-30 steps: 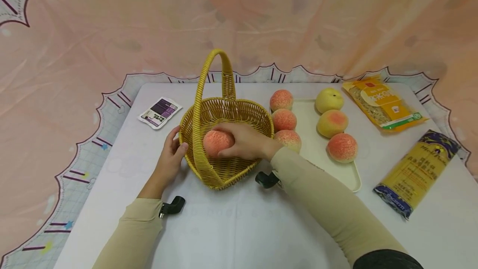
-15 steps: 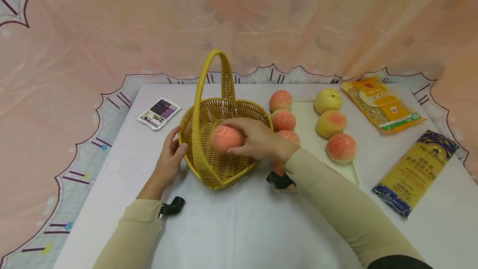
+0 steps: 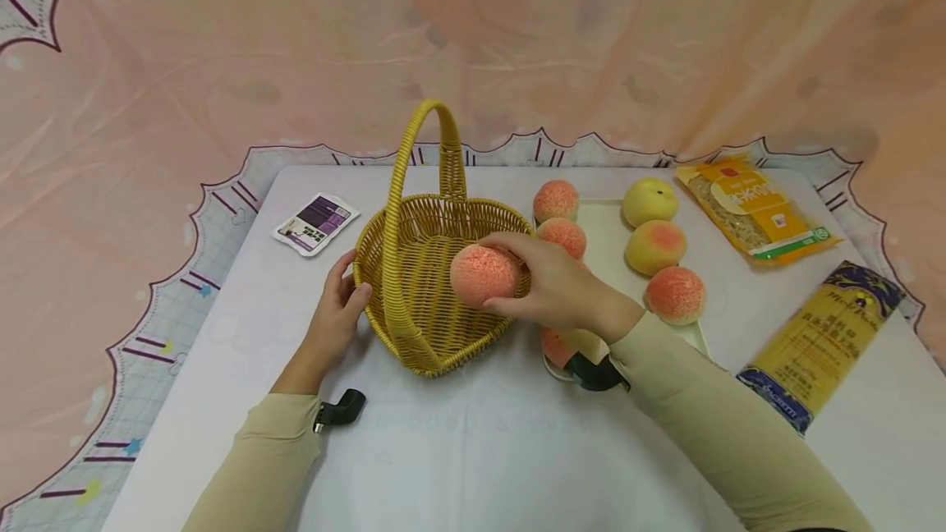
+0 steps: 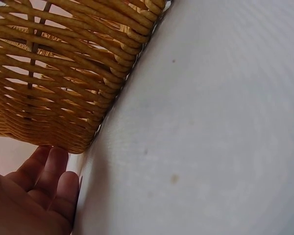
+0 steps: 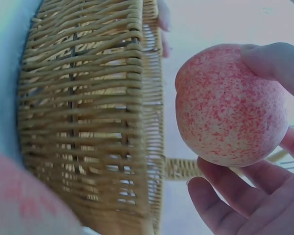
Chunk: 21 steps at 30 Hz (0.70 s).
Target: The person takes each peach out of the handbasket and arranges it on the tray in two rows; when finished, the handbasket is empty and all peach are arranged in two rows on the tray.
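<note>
My right hand [image 3: 565, 282] grips a pinkish-red peach [image 3: 484, 276] between thumb and fingers, above the right side of a yellow wicker basket [image 3: 436, 351]. In the right wrist view, that peach [image 5: 230, 105] hangs apart from the basket's wall [image 5: 88, 98], with the thumb on one side and fingers on the other. My left hand [image 3: 332, 318] rests against the basket's left side, thumb by the rim. In the left wrist view, fingertips [image 4: 56, 156] touch the woven wall [image 4: 54, 73] from outside. The basket stands upright with its tall handle raised; its woven bottom shows.
A cream tray [image 3: 606, 220] right of the basket bears several peaches, among them a yellow one [image 3: 650, 202] and a red one [image 3: 676, 295]. My right arm covers part of it. Beyond lie an orange food packet [image 3: 757, 208] and a golden packet [image 3: 824, 343]. A small sachet [image 3: 316, 224] lies left.
My right hand has lifted the peach and moved it rightward, from low inside the basket to above its right side. The left hand and the basket have stayed in place.
</note>
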Tool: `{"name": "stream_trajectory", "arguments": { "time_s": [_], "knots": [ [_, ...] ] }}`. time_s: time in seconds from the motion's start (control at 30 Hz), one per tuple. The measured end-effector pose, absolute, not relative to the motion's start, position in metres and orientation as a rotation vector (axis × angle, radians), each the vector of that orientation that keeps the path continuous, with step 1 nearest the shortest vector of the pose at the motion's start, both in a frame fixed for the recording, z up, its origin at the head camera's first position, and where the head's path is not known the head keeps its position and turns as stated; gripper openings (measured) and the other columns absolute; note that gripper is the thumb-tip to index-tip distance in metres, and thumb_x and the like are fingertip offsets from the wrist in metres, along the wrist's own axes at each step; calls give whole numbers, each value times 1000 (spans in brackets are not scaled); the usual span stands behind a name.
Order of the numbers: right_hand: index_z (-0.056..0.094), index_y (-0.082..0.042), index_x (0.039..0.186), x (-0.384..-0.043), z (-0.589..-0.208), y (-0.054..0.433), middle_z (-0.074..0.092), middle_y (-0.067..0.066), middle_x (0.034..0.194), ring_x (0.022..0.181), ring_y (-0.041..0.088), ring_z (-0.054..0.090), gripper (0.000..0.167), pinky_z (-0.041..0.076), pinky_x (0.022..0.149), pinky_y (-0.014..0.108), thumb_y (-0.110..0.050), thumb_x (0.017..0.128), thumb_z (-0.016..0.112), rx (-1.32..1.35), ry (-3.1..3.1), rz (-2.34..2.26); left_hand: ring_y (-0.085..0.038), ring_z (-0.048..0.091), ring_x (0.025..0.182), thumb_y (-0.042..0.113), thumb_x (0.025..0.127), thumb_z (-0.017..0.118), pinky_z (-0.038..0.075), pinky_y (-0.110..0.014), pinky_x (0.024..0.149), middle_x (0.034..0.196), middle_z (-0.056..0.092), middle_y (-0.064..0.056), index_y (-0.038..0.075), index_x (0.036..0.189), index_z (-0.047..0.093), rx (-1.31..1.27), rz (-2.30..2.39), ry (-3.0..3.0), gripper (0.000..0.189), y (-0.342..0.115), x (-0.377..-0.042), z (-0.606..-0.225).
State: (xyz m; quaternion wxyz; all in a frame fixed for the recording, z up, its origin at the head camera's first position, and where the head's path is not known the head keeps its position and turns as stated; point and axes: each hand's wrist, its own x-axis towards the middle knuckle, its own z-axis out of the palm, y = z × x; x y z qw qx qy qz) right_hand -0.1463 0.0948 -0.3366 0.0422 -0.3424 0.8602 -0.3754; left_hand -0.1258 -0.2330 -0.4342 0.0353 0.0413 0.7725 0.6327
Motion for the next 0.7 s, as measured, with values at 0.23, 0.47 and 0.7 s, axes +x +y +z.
{"name": "stream_trajectory", "arguments": {
  "time_s": [0.23,0.47,0.7],
  "knots": [
    [53,-7,139,-133,-332,123,61,6,128,105,21,61,68,51,88,42,-24,81,84,-1007,2676,-1164,-39,34,137,18,107,42,22,-57,113,153,30,-31,14,161,8,117,1924,2386,64,-234,-125,-434],
    [54,-4,136,-117,-337,160,63,7,126,101,19,62,69,52,86,40,-18,77,86,-948,2760,-1226,-39,35,136,16,107,40,23,-55,112,153,30,-31,14,161,6,139,1943,2375,63,-233,-125,-434],
    [54,0,133,-101,-346,194,63,9,125,102,19,62,65,48,85,20,-13,78,85,-819,2861,-1244,-37,36,135,16,107,40,24,-53,111,153,31,-31,13,161,7,136,1930,2386,63,-233,-126,-433]
  ]
}}
